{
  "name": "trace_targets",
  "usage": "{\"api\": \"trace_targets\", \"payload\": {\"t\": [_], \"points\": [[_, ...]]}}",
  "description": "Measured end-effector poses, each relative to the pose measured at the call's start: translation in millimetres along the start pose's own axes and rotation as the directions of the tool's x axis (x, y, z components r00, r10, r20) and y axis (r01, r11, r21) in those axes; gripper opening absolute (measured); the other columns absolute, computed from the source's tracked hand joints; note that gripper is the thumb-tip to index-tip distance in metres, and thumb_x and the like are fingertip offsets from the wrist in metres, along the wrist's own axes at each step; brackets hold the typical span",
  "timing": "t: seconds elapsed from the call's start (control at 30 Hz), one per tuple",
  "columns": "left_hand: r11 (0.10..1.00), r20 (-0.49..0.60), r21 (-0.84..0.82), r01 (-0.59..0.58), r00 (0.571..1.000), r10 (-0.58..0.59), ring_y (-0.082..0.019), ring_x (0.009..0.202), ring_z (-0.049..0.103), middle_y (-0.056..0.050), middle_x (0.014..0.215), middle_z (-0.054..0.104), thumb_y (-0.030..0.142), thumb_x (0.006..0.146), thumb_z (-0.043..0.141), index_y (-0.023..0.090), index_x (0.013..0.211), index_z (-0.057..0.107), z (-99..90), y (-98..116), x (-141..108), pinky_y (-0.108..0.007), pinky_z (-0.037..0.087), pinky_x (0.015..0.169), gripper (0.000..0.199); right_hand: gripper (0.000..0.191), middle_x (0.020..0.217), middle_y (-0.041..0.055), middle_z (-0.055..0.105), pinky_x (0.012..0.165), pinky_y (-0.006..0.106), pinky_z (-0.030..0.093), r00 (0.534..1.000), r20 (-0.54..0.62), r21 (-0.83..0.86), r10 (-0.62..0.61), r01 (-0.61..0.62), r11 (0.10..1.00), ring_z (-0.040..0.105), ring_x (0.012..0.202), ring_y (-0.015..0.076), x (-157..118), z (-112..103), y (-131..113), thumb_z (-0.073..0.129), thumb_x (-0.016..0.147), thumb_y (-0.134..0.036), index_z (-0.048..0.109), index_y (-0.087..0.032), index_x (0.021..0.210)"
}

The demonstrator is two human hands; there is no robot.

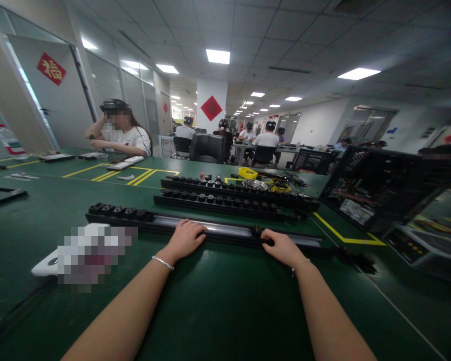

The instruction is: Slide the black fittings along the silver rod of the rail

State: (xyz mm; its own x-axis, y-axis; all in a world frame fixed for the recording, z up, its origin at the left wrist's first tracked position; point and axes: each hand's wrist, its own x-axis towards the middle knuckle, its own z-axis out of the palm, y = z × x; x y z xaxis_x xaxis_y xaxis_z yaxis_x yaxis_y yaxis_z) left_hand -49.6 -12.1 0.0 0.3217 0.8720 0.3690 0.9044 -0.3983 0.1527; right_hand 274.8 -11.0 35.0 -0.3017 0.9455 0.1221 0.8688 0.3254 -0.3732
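A long black power strip housing (225, 231) lies across the green table in front of me, its open channel showing a bright inner strip. Several black socket modules (118, 210) sit in its left end. My left hand (185, 239) is closed over the near edge of the housing, about mid-length, fingers on top. On the right, my right hand (281, 245) has its fingers bent at a single black socket module (256, 230) in the channel. The fingertips touch that module; part of the grip is hidden.
Behind lie two more strips (218, 201) filled with sockets, and a yellow tray (248, 173). To the right stand an open computer case (361, 190) and a power supply unit (417, 245). A white device (75, 250) lies left. A co-worker (124, 133) sits across the table.
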Motion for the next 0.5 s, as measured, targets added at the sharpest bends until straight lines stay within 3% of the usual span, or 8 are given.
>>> {"api": "trace_targets", "payload": {"t": [0.5], "points": [[1.0, -0.012, 0.004, -0.007, 1.0, 0.007, -0.019, 0.1, 0.057, -0.001, 0.101, 0.068, 0.036, 0.086, 0.043, 0.029, 0.102, 0.061, 1.1, -0.5, 0.4, -0.046, 0.028, 0.101, 0.025, 0.01, 0.087, -0.0004, 0.066, 0.078, 0.029, 0.042, 1.0, -0.009, 0.003, -0.018, 0.018, 1.0, 0.059, 0.083, 0.017, 0.4, -0.7, 0.7, 0.051, 0.073, -0.025, 0.057, -0.025, 0.082]]}}
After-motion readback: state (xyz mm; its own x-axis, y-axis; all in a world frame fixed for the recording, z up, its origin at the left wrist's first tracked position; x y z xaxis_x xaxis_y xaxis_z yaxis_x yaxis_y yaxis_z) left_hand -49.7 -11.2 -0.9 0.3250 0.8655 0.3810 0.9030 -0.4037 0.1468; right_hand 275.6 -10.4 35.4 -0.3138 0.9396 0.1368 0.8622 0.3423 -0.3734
